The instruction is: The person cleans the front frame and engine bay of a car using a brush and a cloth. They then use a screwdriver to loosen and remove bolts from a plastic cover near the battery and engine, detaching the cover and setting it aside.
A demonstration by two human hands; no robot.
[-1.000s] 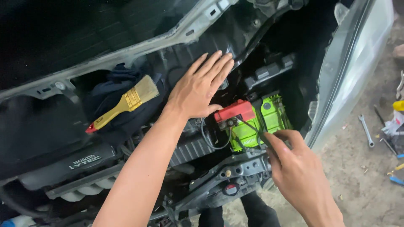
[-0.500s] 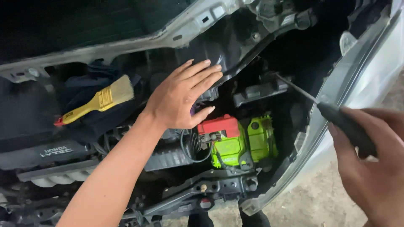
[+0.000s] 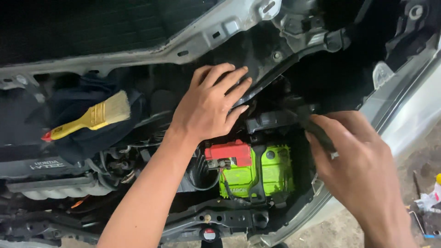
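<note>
Head view: the left hand (image 3: 209, 108) is laid flat, fingers spread and holding nothing, on the dark panel (image 3: 271, 69) at the back of the engine bay. The right hand (image 3: 353, 160) is closed around the black handle of a screwdriver (image 3: 317, 128), whose tip is hidden among the black parts above the battery. The green car battery (image 3: 271, 172) is seen just below both hands, with a red terminal cover (image 3: 229, 154) at its left end and a black hold-down bracket (image 3: 258, 177) across its top. A yellow-handled paintbrush (image 3: 89, 120) is rested on a dark blue cloth (image 3: 92, 138), well apart to the left
</note>
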